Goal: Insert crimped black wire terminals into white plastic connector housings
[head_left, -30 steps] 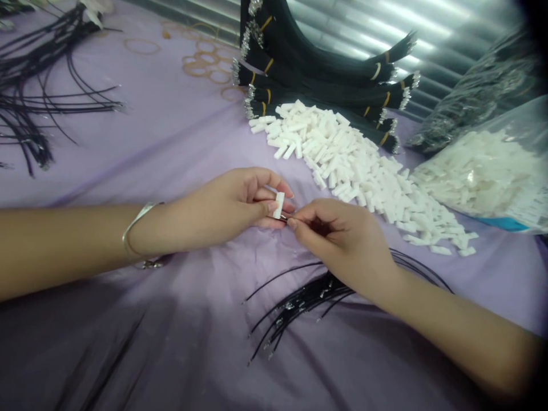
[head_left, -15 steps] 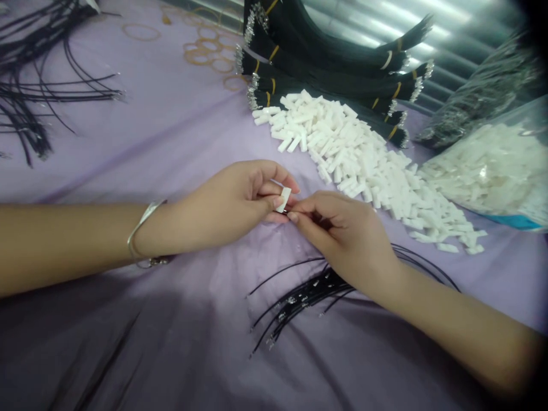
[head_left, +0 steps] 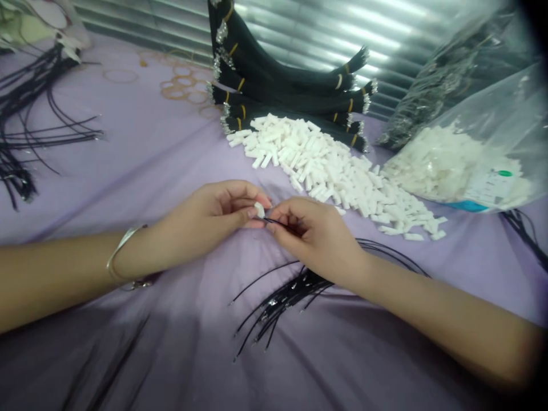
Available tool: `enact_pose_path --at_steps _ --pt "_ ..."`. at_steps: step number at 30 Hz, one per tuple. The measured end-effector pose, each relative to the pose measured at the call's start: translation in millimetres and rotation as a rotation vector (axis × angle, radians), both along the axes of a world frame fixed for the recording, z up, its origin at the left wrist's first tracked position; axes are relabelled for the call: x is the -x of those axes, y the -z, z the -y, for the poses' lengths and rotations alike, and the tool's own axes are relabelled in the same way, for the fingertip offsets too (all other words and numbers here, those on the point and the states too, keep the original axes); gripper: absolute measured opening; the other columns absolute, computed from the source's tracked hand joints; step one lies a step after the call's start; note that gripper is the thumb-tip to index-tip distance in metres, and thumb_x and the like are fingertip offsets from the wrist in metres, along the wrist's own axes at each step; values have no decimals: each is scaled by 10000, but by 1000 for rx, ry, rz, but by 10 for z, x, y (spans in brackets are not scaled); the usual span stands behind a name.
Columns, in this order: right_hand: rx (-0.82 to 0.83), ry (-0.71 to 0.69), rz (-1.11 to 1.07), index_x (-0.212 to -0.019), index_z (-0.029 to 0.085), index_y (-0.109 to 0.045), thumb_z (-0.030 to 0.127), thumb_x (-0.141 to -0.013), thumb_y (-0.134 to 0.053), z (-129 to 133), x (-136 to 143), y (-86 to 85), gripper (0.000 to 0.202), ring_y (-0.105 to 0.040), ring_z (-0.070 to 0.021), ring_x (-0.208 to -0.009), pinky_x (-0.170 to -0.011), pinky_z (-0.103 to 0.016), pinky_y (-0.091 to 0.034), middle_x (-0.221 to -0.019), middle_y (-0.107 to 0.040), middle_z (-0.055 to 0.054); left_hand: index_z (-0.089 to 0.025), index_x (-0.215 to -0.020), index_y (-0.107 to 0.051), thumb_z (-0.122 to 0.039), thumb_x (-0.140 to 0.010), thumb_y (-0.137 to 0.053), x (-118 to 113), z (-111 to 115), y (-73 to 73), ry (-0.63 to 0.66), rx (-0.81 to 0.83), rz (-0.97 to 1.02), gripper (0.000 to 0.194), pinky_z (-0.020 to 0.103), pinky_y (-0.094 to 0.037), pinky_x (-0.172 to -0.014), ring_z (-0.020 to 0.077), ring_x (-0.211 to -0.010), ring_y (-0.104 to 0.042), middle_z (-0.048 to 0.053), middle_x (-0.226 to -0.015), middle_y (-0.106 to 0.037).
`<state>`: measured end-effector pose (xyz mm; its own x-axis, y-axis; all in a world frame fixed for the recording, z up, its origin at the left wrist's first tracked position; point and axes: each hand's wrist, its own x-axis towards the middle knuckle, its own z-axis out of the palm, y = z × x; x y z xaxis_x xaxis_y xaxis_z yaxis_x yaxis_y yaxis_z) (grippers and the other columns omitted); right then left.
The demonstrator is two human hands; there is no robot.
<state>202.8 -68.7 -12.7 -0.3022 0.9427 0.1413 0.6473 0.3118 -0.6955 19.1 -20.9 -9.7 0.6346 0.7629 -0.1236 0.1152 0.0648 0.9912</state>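
Between the thumb and fingers of my left hand point(head_left: 218, 212) is a small white plastic connector housing point(head_left: 259, 210). My right hand point(head_left: 314, 231) pinches a thin black wire point(head_left: 274, 221), whose end meets the housing; whether it sits inside I cannot tell. Both hands are close together above the purple cloth. Below my right hand lies a loose bunch of black wires point(head_left: 295, 288) with small metal terminals at their ends. Beyond the hands spreads a heap of white housings point(head_left: 312, 157).
Bundled black wires point(head_left: 291, 85) tied with yellow bands are stacked at the back. A clear bag of white pieces point(head_left: 454, 165) stands at right. More black wires point(head_left: 38, 114) lie at left, near rubber bands point(head_left: 177, 85) on the purple cloth point(head_left: 141, 131).
The view has shifted, so the things on the table appear further left. The white housing has turned in my left fingers, and more black wire shows between the hands.
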Motion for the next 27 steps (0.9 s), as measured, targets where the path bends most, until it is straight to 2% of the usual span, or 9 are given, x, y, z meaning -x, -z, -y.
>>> enact_pose_path --at_steps 6,11,16,21,24,27 --pt "-45 8 41 -770 133 -592 144 -796 -520 -13 2 -12 78 -466 -83 -630 -599 -204 -345 -672 -525 5 -142 -936 -646 -207 -818 -591 12 -15 -20 25 -126 -79 146 178 -466 -816 126 -918 -605 39 -950 -658" --pt "-10 24 52 -770 134 -578 159 -826 -499 -16 14 -32 101 -478 -96 -678 -632 -217 -343 -722 -549 -8 -161 -913 -662 -228 -796 -633 23 -26 -33 -3 -55 -80 138 151 -494 -767 97 -837 -625 31 -948 -679" --pt "52 -23 -36 -762 138 -580 206 -841 -495 -43 -27 -34 134 -441 -80 -602 -567 -211 -319 -649 -515 15 -190 -955 -662 -211 -737 -701 67 -78 -20 9 46 -59 223 155 -517 -772 111 -846 -650 27 -961 -690" --pt "139 -83 -119 -819 141 -621 231 -838 -508 -72 -65 -20 145 -470 -71 -587 -545 -204 -331 -664 -557 17 -189 -855 -676 -148 -728 -701 51 -87 -63 31 12 -65 135 105 -499 -747 77 -818 -633 -23 -891 -689" --pt "134 -81 -120 -818 134 -632 213 -830 -518 -76 -57 -22 139 -488 -65 -593 -555 -199 -338 -673 -579 20 -217 -844 -689 -165 -741 -695 46 -55 -97 33 -25 -100 115 62 -470 -739 41 -797 -606 -69 -845 -678" --pt "123 -78 -113 -821 131 -635 201 -827 -517 -70 -48 -28 137 -489 -60 -583 -550 -198 -332 -670 -587 24 -229 -845 -699 -194 -738 -701 55 -31 -115 16 -66 -133 113 79 -473 -733 48 -782 -594 -72 -836 -674"
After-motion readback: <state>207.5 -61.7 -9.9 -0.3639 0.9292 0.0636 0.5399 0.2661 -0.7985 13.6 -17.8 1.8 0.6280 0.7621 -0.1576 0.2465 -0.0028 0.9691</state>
